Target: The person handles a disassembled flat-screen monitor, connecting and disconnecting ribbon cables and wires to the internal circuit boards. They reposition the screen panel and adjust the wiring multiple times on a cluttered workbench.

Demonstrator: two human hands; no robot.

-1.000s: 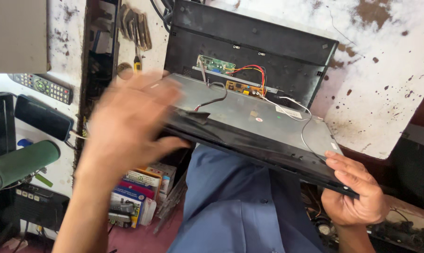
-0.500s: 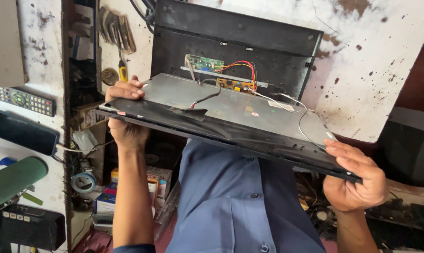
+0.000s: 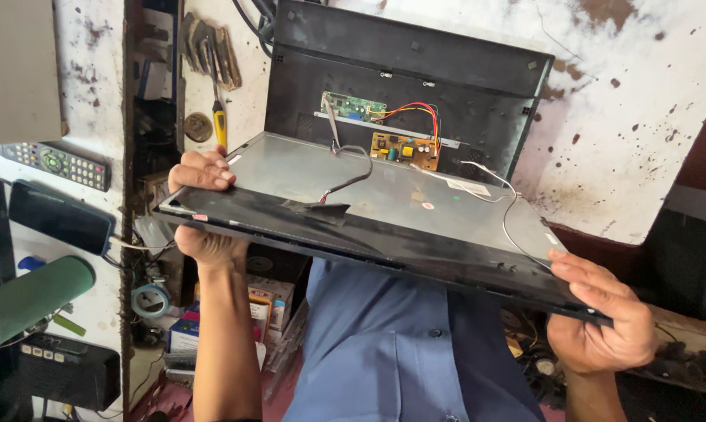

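Blue button-front shirt (image 3: pixel 384 352), dark buttons down a stitched placket, both forearms bare up from each grip, sleeves perhaps short or rolled though out of view, no rings or watch on left hand (image 3: pixel 205 211) or right hand (image 3: pixel 599 312)

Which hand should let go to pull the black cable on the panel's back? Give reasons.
Probably the left. The left hand grips the display panel at the corner nearest the black cable. The right hand holds the far corner from below.
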